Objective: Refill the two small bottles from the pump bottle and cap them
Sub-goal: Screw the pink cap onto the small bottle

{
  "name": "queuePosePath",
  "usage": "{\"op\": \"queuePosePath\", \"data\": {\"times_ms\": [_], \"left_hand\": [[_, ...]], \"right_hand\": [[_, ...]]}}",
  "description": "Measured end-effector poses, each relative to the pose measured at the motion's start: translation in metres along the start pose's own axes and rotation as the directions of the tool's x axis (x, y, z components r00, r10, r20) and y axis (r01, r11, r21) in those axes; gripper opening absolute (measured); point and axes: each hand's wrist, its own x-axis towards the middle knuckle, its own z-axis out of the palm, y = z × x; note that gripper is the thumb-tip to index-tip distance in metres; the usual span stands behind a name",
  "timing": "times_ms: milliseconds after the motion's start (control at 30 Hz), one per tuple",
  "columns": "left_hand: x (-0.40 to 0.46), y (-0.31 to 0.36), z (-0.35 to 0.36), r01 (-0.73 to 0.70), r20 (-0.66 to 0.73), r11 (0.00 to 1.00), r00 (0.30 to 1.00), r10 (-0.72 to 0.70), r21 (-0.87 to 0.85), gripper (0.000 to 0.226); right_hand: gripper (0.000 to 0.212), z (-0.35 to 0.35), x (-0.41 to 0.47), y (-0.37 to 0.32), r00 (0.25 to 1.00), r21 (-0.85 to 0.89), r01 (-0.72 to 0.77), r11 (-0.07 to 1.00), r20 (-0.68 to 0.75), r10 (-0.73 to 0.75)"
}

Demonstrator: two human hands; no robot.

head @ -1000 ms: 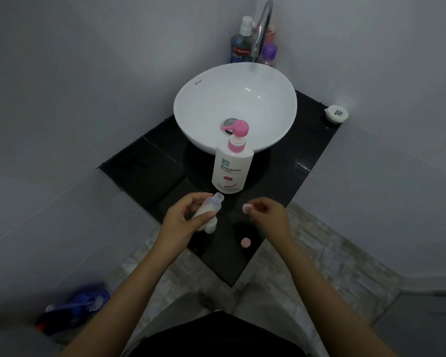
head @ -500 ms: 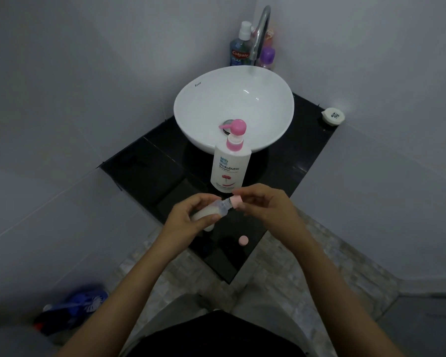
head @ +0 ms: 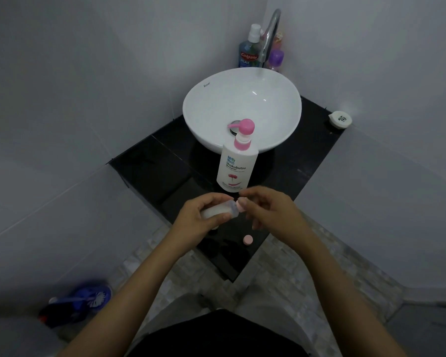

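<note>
Head view: left hand (head: 198,217) gripped the small bottle (head: 218,210), tilted sideways above the counter's (head: 144,163) near corner. A second earlier its neck was open; now the right hand (head: 271,212) pinched the pink cap (head: 241,203) against the mouth, likely threading it on. Pump bottle (head: 236,167) stood behind, against the sink (head: 242,109). The spare pink cap (head: 248,239) lay near the corner, so the second bottle, mostly hidden under the left hand, probably remained uncapped.
</note>
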Motion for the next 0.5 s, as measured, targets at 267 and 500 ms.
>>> {"op": "queuePosePath", "data": {"times_ms": [267, 500], "left_hand": [[-0.0017, 0.0023, 0.0012, 0.006, 0.007, 1.000, 1.000, -0.006, 0.009, 0.028], [-0.0014, 0.0027, 0.0028, 0.007, 0.011, 1.000, 1.000, -0.007, 0.014, 0.029]], "right_hand": [[0.025, -0.0023, -0.0042, -0.0063, 0.997, -0.092, -0.068, 0.993, -0.041, 0.065], [0.022, -0.0036, -0.0078, -0.0078, 0.998, -0.031, -0.058, 0.998, -0.022, 0.057]]}}
